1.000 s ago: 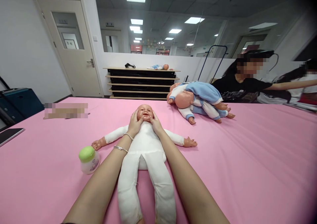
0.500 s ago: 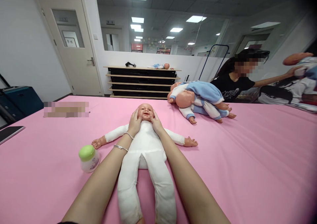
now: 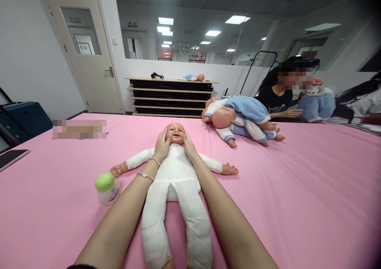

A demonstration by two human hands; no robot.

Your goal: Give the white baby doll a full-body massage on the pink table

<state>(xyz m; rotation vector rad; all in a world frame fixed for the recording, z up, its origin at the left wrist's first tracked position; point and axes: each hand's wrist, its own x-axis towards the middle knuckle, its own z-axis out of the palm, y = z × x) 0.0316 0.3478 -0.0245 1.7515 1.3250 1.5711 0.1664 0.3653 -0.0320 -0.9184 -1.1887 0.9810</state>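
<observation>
A baby doll [image 3: 174, 170] with a white cloth body lies on its back, arms spread and legs toward me. My left hand [image 3: 162, 145] cups the left side of its head, fingers along the cheek. On the other side, my right hand [image 3: 188, 144] holds the opposite cheek, so the doll's head is between my two palms. Both thumbs rest near the mouth and chin. Left of my left forearm stands a white jar [image 3: 107, 193] with a green lid, close to the doll's hand.
Dolls in blue and white clothes [image 3: 244, 116] are piled at the back right of the pink-covered table [image 3: 285, 205]. Behind them a person in black [image 3: 276, 98] has a hand near another doll [image 3: 316, 104]. A dark flat device [image 3: 12, 159] lies at the left edge.
My hands stay on the doll's head with barely any shift. At the back right, the person has brought a doll leftward and down, closer to their body.
</observation>
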